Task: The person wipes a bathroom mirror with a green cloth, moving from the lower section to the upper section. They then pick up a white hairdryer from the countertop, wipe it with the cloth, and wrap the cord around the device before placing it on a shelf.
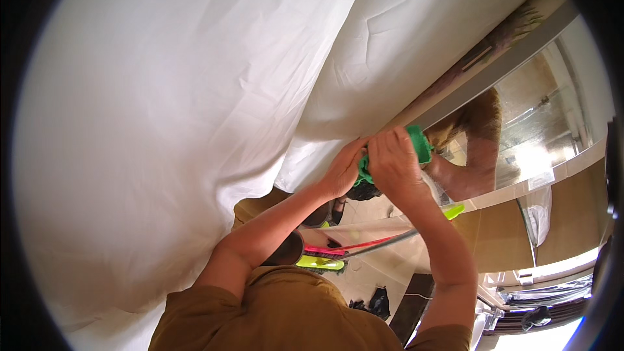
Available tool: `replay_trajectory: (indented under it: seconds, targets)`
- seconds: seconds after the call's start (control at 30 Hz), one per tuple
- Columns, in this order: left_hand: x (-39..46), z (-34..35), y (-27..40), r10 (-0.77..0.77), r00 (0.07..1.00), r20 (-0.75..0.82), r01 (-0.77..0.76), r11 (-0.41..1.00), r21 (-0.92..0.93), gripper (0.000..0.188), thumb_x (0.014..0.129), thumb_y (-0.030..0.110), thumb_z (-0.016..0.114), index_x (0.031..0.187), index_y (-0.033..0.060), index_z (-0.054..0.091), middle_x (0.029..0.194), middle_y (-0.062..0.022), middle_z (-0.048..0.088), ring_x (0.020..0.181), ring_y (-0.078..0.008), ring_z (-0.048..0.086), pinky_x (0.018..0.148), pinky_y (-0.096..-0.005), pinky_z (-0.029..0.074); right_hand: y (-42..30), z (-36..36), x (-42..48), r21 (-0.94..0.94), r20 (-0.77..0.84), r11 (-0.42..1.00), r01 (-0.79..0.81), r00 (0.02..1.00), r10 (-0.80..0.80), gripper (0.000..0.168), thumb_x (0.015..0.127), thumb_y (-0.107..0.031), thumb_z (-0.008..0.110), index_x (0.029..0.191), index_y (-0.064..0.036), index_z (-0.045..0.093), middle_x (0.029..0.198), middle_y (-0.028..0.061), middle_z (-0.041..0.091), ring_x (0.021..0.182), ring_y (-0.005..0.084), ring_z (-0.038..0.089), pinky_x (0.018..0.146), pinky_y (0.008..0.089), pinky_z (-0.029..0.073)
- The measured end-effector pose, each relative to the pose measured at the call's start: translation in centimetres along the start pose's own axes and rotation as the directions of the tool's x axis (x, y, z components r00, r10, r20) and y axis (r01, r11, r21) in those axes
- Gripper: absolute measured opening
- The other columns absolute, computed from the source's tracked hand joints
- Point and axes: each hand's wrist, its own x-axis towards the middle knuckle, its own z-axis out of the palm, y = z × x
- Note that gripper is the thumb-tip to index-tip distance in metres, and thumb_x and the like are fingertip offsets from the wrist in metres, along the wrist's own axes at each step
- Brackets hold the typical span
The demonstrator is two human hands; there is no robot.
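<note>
Both of my hands meet at a green cloth point(420, 144) in front of a mirror-like panel point(526, 117). My right hand point(394, 161) is closed over the cloth, which shows above the knuckles and again between the hands. Close beside it, my left hand point(345, 168) holds the cloth's left side, its fingertips partly hidden behind the right hand. The shiny panel reflects a forearm. A grey frame edge point(497, 70) runs diagonally along its upper side. Just left of the hands hangs a large white curtain point(195, 107).
Below my arms, a pink brush head point(324, 251) and a lime-green brush head point(319, 263) stand on the pale floor point(375, 263). Long handles slant right from them. Black plastic bags point(379, 302) lie near a dark board point(412, 302). Brown panels point(497, 239) stand at right.
</note>
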Motion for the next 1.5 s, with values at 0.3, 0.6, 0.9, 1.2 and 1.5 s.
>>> replay_trajectory:
  seconds: [0.3,0.6,0.9,1.2,1.5]
  targets:
    - [-6.2,-0.8,-5.9,-0.092,0.994,-0.056,0.094,0.995,0.032,0.041,0.104,0.020,0.033,0.139,0.0004,0.042,0.122,-0.0203,0.057,0.113,-0.0317,0.056,0.100,-0.0389,0.040,-7.7,4.9,-1.6,0.069,0.097,0.989,0.128,0.986,-0.134,0.034,0.084,-0.026,0.052,0.108,-0.005,0.063,0.102,0.0091,0.059,0.110,0.0240,0.054,0.112,0.0411,0.023]
    - [-10.8,2.0,-6.9,-0.002,1.000,-0.008,0.007,0.776,0.630,0.073,0.099,0.033,0.049,0.150,-0.0049,0.014,0.154,-0.0269,0.021,0.144,-0.0429,0.020,0.117,-0.0527,0.017,-10.9,8.5,-5.6,-0.105,-0.063,0.988,0.112,0.991,-0.119,0.061,0.090,-0.033,0.045,0.147,-0.011,0.037,0.153,0.0049,0.034,0.146,0.0225,0.023,0.122,0.0446,0.005]
    - [-11.3,8.4,-4.0,0.005,1.000,0.011,-0.011,0.622,0.783,0.096,0.089,0.024,0.066,0.148,-0.0141,0.000,0.149,-0.0447,-0.003,0.138,-0.0632,0.005,0.115,-0.0629,0.012,-6.7,7.4,-11.5,-0.003,-0.066,0.995,0.102,0.993,-0.102,0.061,0.092,-0.024,0.042,0.151,-0.014,0.034,0.162,-0.0001,0.022,0.149,0.0164,0.018,0.123,0.0390,0.008]
    - [-13.0,14.1,-4.8,0.067,0.998,-0.002,-0.041,0.632,0.774,0.093,0.089,0.021,0.065,0.149,-0.0112,0.001,0.152,-0.0416,-0.003,0.141,-0.0597,0.004,0.116,-0.0604,0.013,-5.6,7.3,-16.9,-0.004,-0.002,0.997,0.072,0.997,-0.072,0.061,0.092,-0.021,0.041,0.153,-0.015,0.031,0.162,-0.0016,0.022,0.150,0.0165,0.016,0.123,0.0399,0.005]
    - [-14.0,16.0,-5.0,0.148,0.987,-0.056,-0.053,0.644,0.764,0.086,0.088,0.018,0.065,0.148,-0.0122,0.011,0.153,-0.0395,0.003,0.142,-0.0568,0.010,0.117,-0.0578,0.017,-5.8,7.6,-18.8,0.070,-0.015,0.996,0.050,0.999,-0.049,0.061,0.092,-0.020,0.042,0.152,-0.013,0.033,0.161,-0.0004,0.023,0.149,0.0164,0.020,0.123,0.0392,0.007]
